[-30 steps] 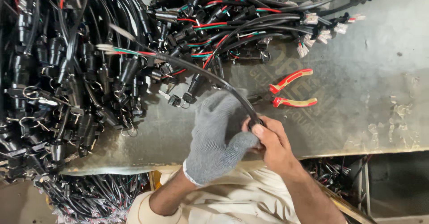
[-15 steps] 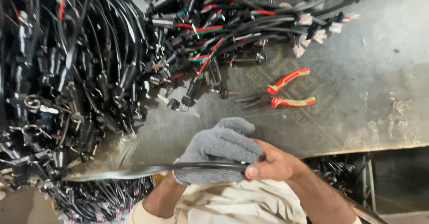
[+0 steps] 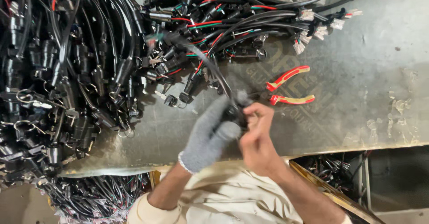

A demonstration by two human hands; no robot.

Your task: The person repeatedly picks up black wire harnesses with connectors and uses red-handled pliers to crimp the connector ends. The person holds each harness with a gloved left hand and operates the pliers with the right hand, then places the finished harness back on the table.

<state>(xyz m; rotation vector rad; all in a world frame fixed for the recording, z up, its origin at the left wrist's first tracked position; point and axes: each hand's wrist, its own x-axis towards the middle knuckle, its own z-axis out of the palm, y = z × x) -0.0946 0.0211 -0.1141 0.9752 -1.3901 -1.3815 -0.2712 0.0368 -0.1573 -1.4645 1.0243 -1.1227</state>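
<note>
I see the bench, a worn grey metal top, filling most of the view, with its near edge running just above my lap. A large heap of black cable harnesses covers the left half of it and spills over the near left corner, and a second bundle with white plugs lies along the far edge. Red-handled pliers rest on the bare middle of the bench, just beyond my hands, handles spread and touching nothing I hold.

My left hand, in a grey knit glove, and my bare right hand are close together over the near edge, both closed on one black cable. That cable rises from my grip toward the far-left heap. The picture is blurred here, so I cannot tell exactly what the fingertips pinch at its end.

I judge the step in hand to be working on the end of this single cable, held clear of the pile. The next move calls for a steady left-hand grip while the right fingers work at the end.
</note>
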